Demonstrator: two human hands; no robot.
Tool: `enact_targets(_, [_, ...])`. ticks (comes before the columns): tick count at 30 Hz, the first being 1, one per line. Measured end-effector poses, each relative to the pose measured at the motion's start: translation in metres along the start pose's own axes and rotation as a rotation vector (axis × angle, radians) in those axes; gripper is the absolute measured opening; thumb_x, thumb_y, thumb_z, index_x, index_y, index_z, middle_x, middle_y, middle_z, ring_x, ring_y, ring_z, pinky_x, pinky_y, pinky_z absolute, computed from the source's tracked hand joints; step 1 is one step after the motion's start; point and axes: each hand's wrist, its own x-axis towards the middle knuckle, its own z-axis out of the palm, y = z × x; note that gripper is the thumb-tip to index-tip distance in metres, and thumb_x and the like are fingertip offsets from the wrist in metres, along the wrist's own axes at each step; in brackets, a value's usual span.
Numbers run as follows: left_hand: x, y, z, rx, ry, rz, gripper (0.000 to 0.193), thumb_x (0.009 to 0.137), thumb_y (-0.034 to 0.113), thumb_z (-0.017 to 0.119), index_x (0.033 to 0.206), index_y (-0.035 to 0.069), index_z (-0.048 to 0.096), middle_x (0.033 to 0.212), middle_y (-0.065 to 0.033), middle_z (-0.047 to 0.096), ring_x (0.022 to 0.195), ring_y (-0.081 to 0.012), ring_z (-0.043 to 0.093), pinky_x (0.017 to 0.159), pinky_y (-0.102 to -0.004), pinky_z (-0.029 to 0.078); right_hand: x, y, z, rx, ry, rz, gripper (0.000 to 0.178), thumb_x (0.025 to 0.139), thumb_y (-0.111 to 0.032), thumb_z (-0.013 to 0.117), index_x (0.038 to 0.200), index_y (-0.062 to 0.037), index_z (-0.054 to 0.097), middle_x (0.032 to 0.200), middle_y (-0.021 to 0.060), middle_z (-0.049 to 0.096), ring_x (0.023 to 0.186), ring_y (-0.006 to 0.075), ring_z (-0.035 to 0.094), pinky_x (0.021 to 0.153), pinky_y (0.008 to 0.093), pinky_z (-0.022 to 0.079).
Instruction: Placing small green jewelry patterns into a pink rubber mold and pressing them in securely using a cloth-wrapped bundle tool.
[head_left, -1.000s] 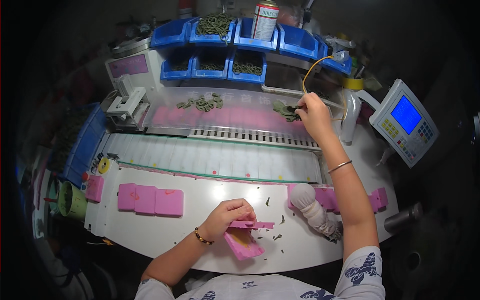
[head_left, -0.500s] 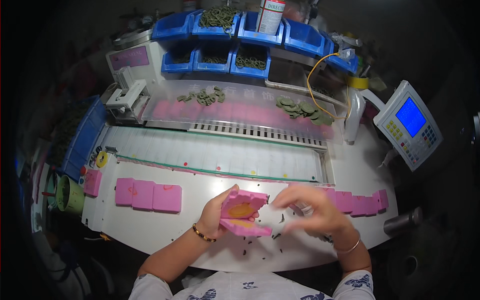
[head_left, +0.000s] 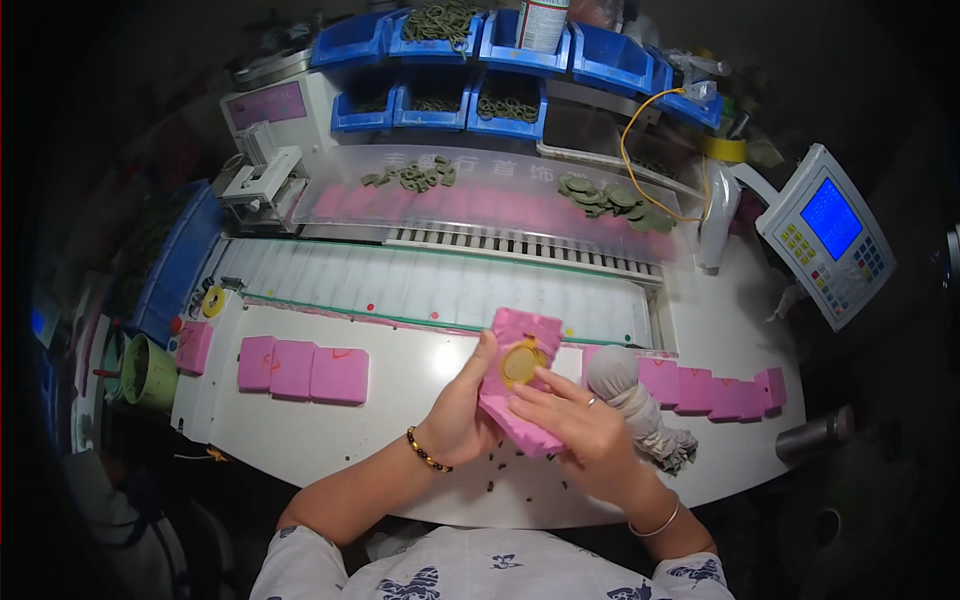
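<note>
My left hand (head_left: 462, 395) is closed round the left side of a pink block mould (head_left: 528, 322), thumb along its edge. The mould is tilted up over the table, its inner face showing. A round, yellow-rimmed hollow (head_left: 522, 362) with a tan middle lies in that face. My right hand (head_left: 590, 435) rests on the lower part of the mould, fingers stretched out flat and one fingertip near the hollow; its thumb is hidden. Beside the right hand lies a white cloth bundle (head_left: 614, 372) with a rounded end and a gathered tail.
Pink blocks stand in rows at left (head_left: 290, 370) and right (head_left: 695, 388). Behind them runs a white tray (head_left: 440, 285) and a clear cover (head_left: 480, 180) bearing green pieces. Blue bins (head_left: 505, 105) stand at the back, a keypad screen (head_left: 832, 235) at right. Dark bits (head_left: 503, 465) dot the table.
The mould has risen and turned its inner face toward me. My right hand has come left from above the white bundle onto the mould. The whole view has shifted slightly.
</note>
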Motion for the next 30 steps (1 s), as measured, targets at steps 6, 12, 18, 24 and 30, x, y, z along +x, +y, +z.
enact_targets(6, [0.008,0.009,-0.004,-0.049,0.143,0.024,0.077,0.099,0.068,0.021,0.132,0.004,0.050,0.105,-0.0188,0.064,0.077,-0.0226,0.063,0.071,-0.0392,0.057,-0.022,-0.018,0.047,-0.348,-0.041,-0.095,0.053,0.082,-0.013,0.066,0.132,0.0029,0.056,0.139,0.0200,0.055,0.127,0.0350,0.055,0.105,0.0436,0.045])
enact_targets(12, [0.002,0.019,-0.018,0.114,0.091,0.032,0.078,0.100,0.067,0.022,0.136,0.003,0.047,0.113,-0.0222,0.062,0.080,-0.0273,0.063,0.072,-0.0432,0.057,-0.049,0.013,-0.003,-0.495,0.106,0.065,0.051,0.090,-0.021,0.065,0.134,0.0026,0.054,0.139,0.0226,0.053,0.129,0.0407,0.050,0.106,0.0496,0.040])
enact_targets(18, [0.002,0.012,-0.022,0.125,0.125,0.000,0.076,0.100,0.067,0.025,0.134,0.003,0.048,0.114,-0.0225,0.062,0.079,-0.0269,0.064,0.072,-0.0434,0.058,-0.080,0.038,-0.034,-0.669,0.021,0.517,0.061,0.090,-0.019,0.065,0.142,0.0045,0.044,0.145,0.0245,0.046,0.133,0.0442,0.043,0.109,0.0507,0.035])
enact_targets(24, [0.004,0.003,-0.022,0.124,0.101,-0.063,0.076,0.099,0.068,0.027,0.131,0.003,0.050,0.112,-0.0201,0.065,0.083,-0.0254,0.069,0.075,-0.0437,0.061,-0.079,0.012,-0.018,-0.469,-0.027,0.469,0.072,0.081,-0.014,0.073,0.145,-0.0013,0.042,0.144,0.0201,0.045,0.128,0.0392,0.046,0.106,0.0485,0.036])
enact_targets(30, [0.000,0.002,-0.022,0.125,0.115,-0.048,0.078,0.098,0.068,0.028,0.129,0.001,0.051,0.110,-0.0197,0.065,0.081,-0.0254,0.069,0.074,-0.0435,0.061,-0.064,0.008,-0.004,-0.575,-0.108,0.358,0.081,0.070,-0.010,0.079,0.144,-0.0068,0.046,0.125,0.0144,0.054,0.108,0.0331,0.055,0.096,0.0455,0.043])
